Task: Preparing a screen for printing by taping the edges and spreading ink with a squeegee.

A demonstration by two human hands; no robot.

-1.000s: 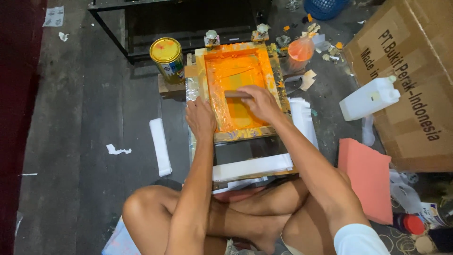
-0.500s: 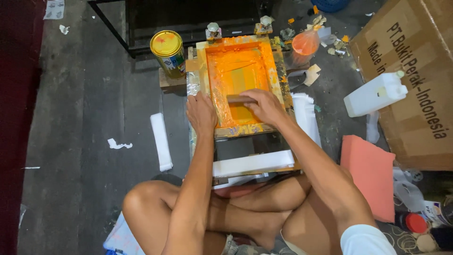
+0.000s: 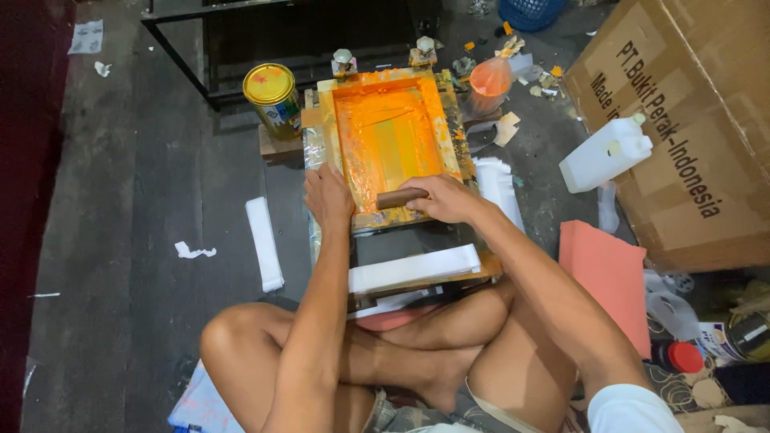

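Right now I am closing my right hand [image 3: 443,199] in a full grip on the brown squeegee [image 3: 401,197], centre frame, while my left hand [image 3: 327,195] is pressing flat, open, on the orange screen frame [image 3: 340,136].

The person sits cross-legged on the floor [image 3: 136,200] behind an orange-stained printing screen frame [image 3: 391,144]. The right hand [image 3: 443,198] grips a brown squeegee handle [image 3: 401,197] at the near end of the frame, while the left hand [image 3: 327,195] presses flat on the frame's near left corner. A yellow-lidded paint can [image 3: 273,98] stands just left of the frame's far end; a white plastic jug [image 3: 606,152] lies well to the frame's right, against a cardboard box [image 3: 690,120].
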